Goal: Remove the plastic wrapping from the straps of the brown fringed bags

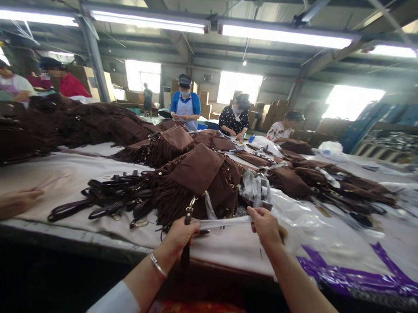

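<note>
My left hand is closed around a dark brown strap with a gold clasp at its upper end. A strip of clear plastic stretches between my two hands. Its other end is pinched in the fingertips of my right hand. Just beyond my hands lies a brown fringed bag. To its left, several loose dark straps with metal clasps are heaped on the cloth-covered table. Right of the bag sits a bundle in clear wrap.
Another person's hand holds a thin strip at the left. Brown bags are piled behind. Clear plastic bags and purple tape lie to the right. Several people stand across the table, one in a blue shirt.
</note>
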{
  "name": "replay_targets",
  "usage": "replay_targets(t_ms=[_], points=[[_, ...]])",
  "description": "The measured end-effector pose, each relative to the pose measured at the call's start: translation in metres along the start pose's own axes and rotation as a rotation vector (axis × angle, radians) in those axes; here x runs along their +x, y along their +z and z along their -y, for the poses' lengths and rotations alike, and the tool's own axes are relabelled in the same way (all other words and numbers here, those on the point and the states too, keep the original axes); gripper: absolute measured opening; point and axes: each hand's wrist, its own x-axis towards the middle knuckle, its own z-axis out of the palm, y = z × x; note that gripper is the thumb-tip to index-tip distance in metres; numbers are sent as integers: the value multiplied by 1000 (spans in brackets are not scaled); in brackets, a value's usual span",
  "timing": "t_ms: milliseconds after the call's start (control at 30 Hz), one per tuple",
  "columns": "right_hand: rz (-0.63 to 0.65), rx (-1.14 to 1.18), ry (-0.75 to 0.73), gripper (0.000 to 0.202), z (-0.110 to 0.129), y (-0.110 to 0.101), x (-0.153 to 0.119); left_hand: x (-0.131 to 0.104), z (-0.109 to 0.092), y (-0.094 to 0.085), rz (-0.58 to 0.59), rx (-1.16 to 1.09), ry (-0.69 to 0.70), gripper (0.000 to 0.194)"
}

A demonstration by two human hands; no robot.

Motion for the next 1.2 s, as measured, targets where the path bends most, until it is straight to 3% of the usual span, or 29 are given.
replay_targets(t_ms=[100,200,300,367,433,533,667,733,900,1067,1200], points=[[128,-489,-93,31,-8,-21,-11,3,0,-4,0,81,37,21],[238,-874,-340,21,-2,-25,-28,4,1,-7,11,140,60,16],[350,-780,-612,31,19,1,-47,1,-1,-7,20,169,69,22],[510,-606,-653,38,34,30,-57,-1,-3,-7,50,198,74,26],[650,-483,-602,28,44,59,-64,-3,-5,-9,90,217,81,27],[686,-323,-452,20,46,86,-67,-4,-5,-15,105,202,84,28],[639,27,-113,26,39,88,-66,-4,-5,-26,82,62,30,28],[616,159,-15,30,36,85,-67,-5,-4,-27,113,-58,-18,31],[546,288,62,34,28,91,-82,-9,0,-14,265,-189,-3,42],[521,372,140,39,22,96,-89,-6,4,-10,111,-101,2,32],[705,263,70,41,36,94,-81,-5,1,-14,123,-61,7,29]])
